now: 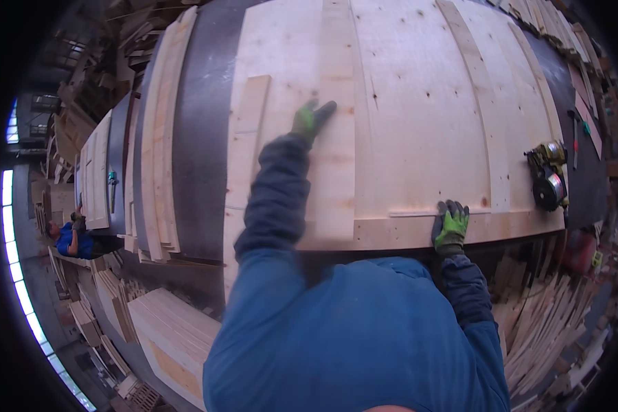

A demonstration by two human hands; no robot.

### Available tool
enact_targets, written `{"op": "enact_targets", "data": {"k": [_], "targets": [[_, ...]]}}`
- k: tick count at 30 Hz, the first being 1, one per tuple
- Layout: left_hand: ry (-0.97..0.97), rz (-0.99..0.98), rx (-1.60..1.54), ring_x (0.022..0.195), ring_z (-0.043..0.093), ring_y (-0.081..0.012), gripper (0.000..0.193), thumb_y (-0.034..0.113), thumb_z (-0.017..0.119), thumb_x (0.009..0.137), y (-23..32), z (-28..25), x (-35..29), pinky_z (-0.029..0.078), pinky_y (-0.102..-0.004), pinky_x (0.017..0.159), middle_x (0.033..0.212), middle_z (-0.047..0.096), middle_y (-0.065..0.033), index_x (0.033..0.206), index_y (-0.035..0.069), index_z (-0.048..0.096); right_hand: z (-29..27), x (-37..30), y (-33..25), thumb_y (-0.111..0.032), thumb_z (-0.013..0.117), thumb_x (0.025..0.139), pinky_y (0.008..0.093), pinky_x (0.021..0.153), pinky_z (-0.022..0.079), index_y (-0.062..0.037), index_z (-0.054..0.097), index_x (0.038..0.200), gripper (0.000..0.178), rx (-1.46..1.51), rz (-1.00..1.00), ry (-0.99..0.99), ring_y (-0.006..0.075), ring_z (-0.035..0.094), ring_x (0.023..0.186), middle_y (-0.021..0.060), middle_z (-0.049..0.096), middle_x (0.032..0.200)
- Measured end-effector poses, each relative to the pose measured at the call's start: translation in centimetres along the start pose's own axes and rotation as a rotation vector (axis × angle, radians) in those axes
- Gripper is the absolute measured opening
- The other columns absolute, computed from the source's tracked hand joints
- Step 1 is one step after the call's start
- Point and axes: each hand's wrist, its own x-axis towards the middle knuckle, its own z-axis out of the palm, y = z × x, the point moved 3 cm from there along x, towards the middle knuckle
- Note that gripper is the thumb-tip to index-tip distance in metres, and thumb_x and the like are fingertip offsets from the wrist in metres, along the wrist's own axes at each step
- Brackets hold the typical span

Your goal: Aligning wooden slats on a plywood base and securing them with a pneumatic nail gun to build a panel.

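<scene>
Nail gun (pixel 548 180) lies at the near right corner of a pale, knotted plywood panel (pixel 419 123) on the dark bench (pixel 202 123); hammer (pixel 575 145) near the bench's right end, planks (pixel 163 137) toward its left. Gloved hands are apart: left hand (pixel 312 120), blurred, fingers spread by a wide board (pixel 336 154), contact unclear; right hand (pixel 451 228) flat on the near-edge batten (pixel 391 232).

Head-worn fisheye — downward, near

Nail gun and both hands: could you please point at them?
Nail gun (pixel 548 183), head view: its round magazine.
Left hand (pixel 309 121), head view: its middle.
Right hand (pixel 451 226), head view: back of the hand.
</scene>
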Motion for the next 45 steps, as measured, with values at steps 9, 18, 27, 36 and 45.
{"op": "enact_targets", "data": {"k": [9, 18, 27, 36, 45], "targets": [[-0.025, 0.326, 0.983, 0.186, 0.024, -0.0629, 0.145, 0.085, 0.095, 0.092, -5.8, 10.5, -4.0, 0.017, -0.0747, 0.152, 0.206, 0.024, -0.0341, 0.2, 0.01, 0.034, 1.0, -1.8, 1.3, -0.017, 0.078, 0.107, 0.0744, 0.145, 0.036, -0.0104, 0.081, 0.157, 0.051, -0.029, 0.053, -0.059, 0.0499, 0.062, 0.16, 0.0204, 0.074, 0.163], [0.122, 0.372, 0.862, 0.186, 0.027, -0.0611, 0.123, 0.069, 0.099, 0.089, -8.8, 16.6, -3.6, 0.018, -0.0684, 0.155, 0.205, 0.029, -0.0338, 0.19, 0.014, 0.054, 2.5, -1.3, 1.0, -0.018, 0.078, 0.107, 0.0731, 0.146, 0.035, -0.0107, 0.081, 0.159, 0.053, -0.036, 0.046, -0.079, 0.0479, 0.061, 0.161, 0.0192, 0.073, 0.165], [0.19, 0.354, 0.863, 0.184, 0.034, -0.0551, 0.122, 0.065, 0.101, 0.086, -8.8, 19.4, -3.8, 0.023, -0.0652, 0.154, 0.2, 0.037, -0.0336, 0.187, 0.013, 0.058, 2.7, -0.8, 0.7, -0.019, 0.078, 0.108, 0.0733, 0.145, 0.035, -0.0106, 0.079, 0.161, 0.054, -0.043, 0.036, -0.1, 0.0484, 0.06, 0.162, 0.0191, 0.071, 0.166], [0.192, 0.361, 0.877, 0.187, 0.03, -0.055, 0.123, 0.065, 0.101, 0.086, -9.3, 19.4, -4.0, 0.02, -0.0647, 0.156, 0.202, 0.037, -0.0307, 0.189, 0.014, 0.055, 2.8, -0.6, 1.4, -0.02, 0.078, 0.108, 0.0732, 0.145, 0.035, -0.0097, 0.08, 0.16, 0.053, -0.017, 0.04, -0.09, 0.0484, 0.06, 0.162, 0.0197, 0.071, 0.166], [0.171, 0.371, 0.953, 0.188, 0.026, -0.0574, 0.121, 0.071, 0.092, 0.093, -9.4, 19.8, -4.8, 0.014, -0.0687, 0.156, 0.205, 0.033, -0.0283, 0.191, 0.012, 0.052, 2.1, -0.3, 1.4, -0.021, 0.077, 0.108, 0.0735, 0.146, 0.033, -0.0086, 0.079, 0.161, 0.055, -0.017, 0.035, -0.123, 0.0489, 0.059, 0.163, 0.0204, 0.071, 0.167]]}}
